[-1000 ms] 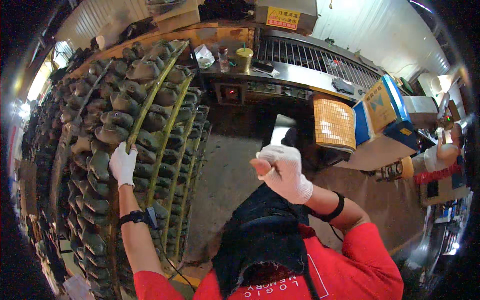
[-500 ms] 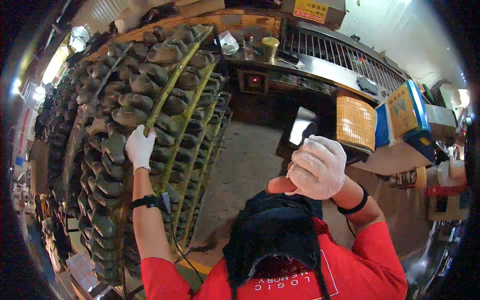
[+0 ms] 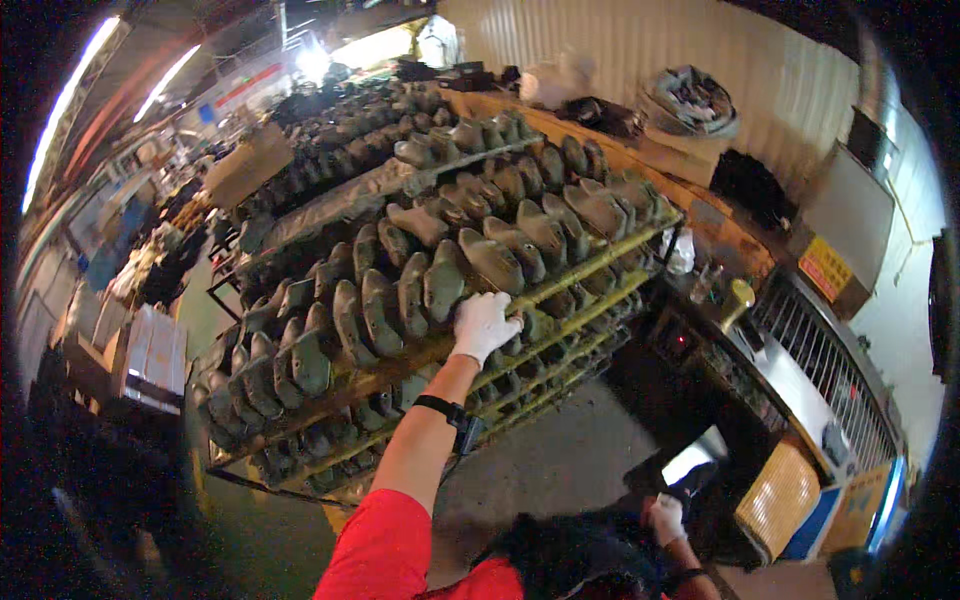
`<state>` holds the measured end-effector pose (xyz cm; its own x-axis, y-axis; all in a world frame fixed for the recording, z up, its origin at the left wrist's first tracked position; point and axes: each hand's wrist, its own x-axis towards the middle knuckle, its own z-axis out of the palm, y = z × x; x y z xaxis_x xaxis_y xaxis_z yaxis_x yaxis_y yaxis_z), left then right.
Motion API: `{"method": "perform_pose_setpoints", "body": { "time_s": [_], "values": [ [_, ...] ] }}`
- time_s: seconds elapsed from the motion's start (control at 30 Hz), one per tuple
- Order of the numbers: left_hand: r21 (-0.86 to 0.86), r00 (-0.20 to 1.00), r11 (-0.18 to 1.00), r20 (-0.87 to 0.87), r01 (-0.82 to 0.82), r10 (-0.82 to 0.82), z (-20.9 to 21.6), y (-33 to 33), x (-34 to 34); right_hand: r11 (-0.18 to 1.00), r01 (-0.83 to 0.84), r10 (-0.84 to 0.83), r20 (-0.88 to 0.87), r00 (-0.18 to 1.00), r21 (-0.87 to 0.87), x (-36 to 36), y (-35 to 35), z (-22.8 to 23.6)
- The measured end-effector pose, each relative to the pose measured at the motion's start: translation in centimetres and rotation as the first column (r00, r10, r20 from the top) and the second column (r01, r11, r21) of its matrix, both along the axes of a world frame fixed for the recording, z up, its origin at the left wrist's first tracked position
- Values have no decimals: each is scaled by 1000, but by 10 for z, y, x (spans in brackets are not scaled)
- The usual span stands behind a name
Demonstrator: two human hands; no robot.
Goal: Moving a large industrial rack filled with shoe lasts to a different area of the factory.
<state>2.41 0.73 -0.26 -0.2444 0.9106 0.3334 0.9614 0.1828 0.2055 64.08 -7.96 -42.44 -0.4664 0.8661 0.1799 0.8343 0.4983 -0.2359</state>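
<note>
Rows of dark grey-green shoe lasts point(image 3: 490, 262) stand side by side on a multi-tier rack. My left hand point(image 3: 484, 326), in a white glove, is closed over the yellow front rail point(image 3: 560, 284) of the upper tier. Its fingers lie beside the lasts, and the thumb points to the right. At the lower right is my right hand point(image 3: 665, 519), small in view and also gloved. Its fingers look curled, next to a dark object point(image 3: 690, 482) whose kind I cannot make out. Whether the hand holds that object is unclear.
A metal counter point(image 3: 790, 385) with a slatted grille point(image 3: 840, 345) runs along the right. On it stands a gold-coloured canister point(image 3: 738, 297). A beaded tan mat point(image 3: 785, 490) and a blue-edged box point(image 3: 860, 505) are at the lower right. Cartons point(image 3: 150, 350) stand at the left.
The view has swung left and up, so more of the rack shows. My left hand stays on the rail. My right hand has dropped from in front of my chest to the lower right.
</note>
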Motion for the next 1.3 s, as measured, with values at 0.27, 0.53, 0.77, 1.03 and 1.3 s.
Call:
{"method": "perform_pose_setpoints", "body": {
  "time_s": [0.27, 0.53, 0.77, 1.03, 1.3],
  "values": [
    [-72, 998, 995, 6, -64, 65, -7, -19, -16, 250, -373, -887, -366, 283, -893, -43, 5, 47],
    [-64, 996, 995, 51, -72, 75, -4, -18, -12, 493, -100, -653, -444, 614, -864, -50, 1, 34],
    [35, 999, 999, 20, -31, 30, -10, -17, -13, 588, -85, -534, -465, 706, -804, -58, -13, 66],
    [-53, 989, 998, 149, -18, 26, 3, -16, -7, 463, -80, -600, -378, 705, -883, -76, -28, 108],
    [15, 996, 999, 78, -31, 30, -13, -21, -19, 472, -97, -607, -403, 685, -876, -108, -43, 148]
  ]
}}
